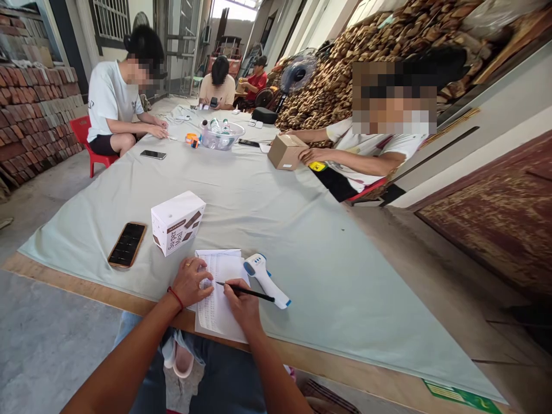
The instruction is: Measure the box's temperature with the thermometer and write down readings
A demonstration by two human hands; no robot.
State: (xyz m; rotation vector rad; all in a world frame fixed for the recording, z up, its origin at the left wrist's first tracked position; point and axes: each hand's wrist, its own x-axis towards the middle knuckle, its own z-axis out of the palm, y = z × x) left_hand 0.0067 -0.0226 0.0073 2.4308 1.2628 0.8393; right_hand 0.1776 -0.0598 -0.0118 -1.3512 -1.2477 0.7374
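Note:
My right hand [242, 307] grips a black pen [254, 292], its tip touching a sheet of paper [222, 322] with rows of small writing. On the paper's left side rests my left hand [192, 282], fingers apart and slightly bent, a red cord around the wrist. Just right of the paper lies a white and blue infrared thermometer [267, 282]. A white printed box [177, 221] stands beyond my left hand, and a phone [127, 244] in an orange-brown case lies left of it.
A pale cloth covers the table [345, 276]. Across it, a person at the right holds a cardboard box [286, 152] and a yellow tape measure [318, 166]. Farther back are a clear basin [222, 138] with bottles, another phone [153, 154], and several seated people.

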